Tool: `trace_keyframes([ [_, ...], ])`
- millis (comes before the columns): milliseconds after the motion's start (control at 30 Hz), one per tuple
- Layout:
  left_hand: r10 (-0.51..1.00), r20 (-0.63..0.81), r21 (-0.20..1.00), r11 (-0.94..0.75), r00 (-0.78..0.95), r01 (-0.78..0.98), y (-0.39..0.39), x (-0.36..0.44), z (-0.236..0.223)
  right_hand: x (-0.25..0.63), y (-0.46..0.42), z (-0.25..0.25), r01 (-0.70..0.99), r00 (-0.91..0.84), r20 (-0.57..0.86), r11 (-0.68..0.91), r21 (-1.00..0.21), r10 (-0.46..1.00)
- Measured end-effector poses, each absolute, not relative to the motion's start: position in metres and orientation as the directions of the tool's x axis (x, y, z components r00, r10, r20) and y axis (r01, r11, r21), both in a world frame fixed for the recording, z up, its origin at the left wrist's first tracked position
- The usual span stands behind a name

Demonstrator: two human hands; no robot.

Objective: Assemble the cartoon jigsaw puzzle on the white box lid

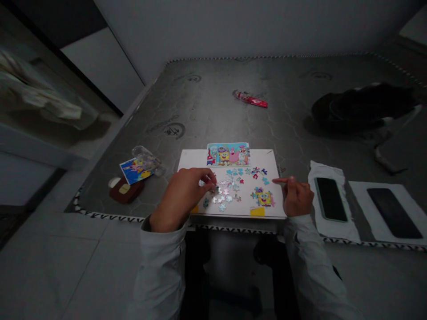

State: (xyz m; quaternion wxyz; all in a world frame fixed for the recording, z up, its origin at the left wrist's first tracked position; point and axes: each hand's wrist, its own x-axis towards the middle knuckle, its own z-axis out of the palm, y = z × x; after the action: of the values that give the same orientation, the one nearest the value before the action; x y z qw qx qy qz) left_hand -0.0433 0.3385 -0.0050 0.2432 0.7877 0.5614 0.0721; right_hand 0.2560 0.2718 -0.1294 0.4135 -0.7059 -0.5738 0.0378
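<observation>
Loose jigsaw pieces (225,192) lie in a pile on a white board (191,159). My left hand (187,191) is over the pile's left side, thumb and fingertips pinched; what is between them, if anything, is too small to make out. At the board's right edge, my right hand (298,195) holds nothing visible, its index finger stretched out and the others curled. A joined puzzle section (263,198) with a yellow cartoon face lies left of it. Blue pieces (235,172) sit higher up, below a colourful picture card (228,154).
Two phones (331,199) rest on white sheets at the right. A brown case (126,191), a blue card (135,170) and a clear plastic item (147,158) are at the left. Farther back lie a red packet (251,99) and a dark bag-like object (360,106).
</observation>
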Motion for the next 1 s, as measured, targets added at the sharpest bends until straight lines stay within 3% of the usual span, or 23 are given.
trace_keyframes([
  [233, 0.922, -0.051, 0.615, -0.275, 0.385, 0.739, 0.335, -0.023, -0.007, 0.252, 0.269, -0.111, 0.871, 0.143, 0.563, 0.167, -0.462, 0.814],
  [367, 0.906, -0.041, 0.645, -0.299, 0.422, 0.704, 0.331, -0.004, -0.019, 0.242, 0.273, -0.105, 0.869, 0.018, 0.603, 0.285, -0.403, 0.797],
  [633, 0.869, -0.03, 0.64, -0.363, 0.494, 0.677, 0.326, 0.026, -0.038, 0.234, 0.279, -0.121, 0.827, 0.134, 0.596, 0.242, -0.508, 0.792],
  [1000, 0.9, -0.028, 0.665, -0.308, 0.434, 0.681, 0.33, 0.062, -0.063, 0.244, 0.265, -0.121, 0.822, 0.086, 0.621, 0.296, -0.485, 0.779],
])
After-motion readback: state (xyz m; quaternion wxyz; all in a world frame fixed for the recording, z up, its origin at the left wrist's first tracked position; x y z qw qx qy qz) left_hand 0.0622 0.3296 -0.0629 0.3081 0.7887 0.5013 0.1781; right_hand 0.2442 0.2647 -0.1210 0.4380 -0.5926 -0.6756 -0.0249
